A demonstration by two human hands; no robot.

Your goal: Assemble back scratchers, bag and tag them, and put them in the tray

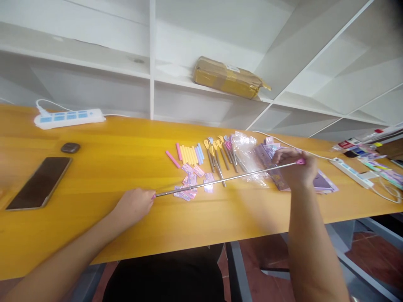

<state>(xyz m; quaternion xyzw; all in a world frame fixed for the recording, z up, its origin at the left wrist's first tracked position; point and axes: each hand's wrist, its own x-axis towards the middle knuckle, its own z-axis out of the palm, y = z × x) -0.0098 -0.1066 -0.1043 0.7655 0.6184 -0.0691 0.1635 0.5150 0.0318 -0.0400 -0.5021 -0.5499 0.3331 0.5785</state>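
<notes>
A telescopic back scratcher (233,178) is drawn out long, its metal rod slanting across in front of me. My left hand (134,205) is closed round its handle end, where a bit of pink shows. At the other end, my right hand (297,167) grips the pink head, whose shape is mostly hidden by the fingers. Behind the rod lie several shorter back scratchers (217,153) with yellow, blue and pink claw heads. Beside them are several yellow, pink and blue tubes (189,154). Small printed cards (189,180) are scattered just beyond the rod.
Clear plastic bags (245,153) and a purple package (324,182) lie near my right hand. A phone (39,183), a small dark case (70,147) and a power strip (69,118) are at left. Another power strip (352,173) sits at right. A taped parcel (228,77) rests on the shelf.
</notes>
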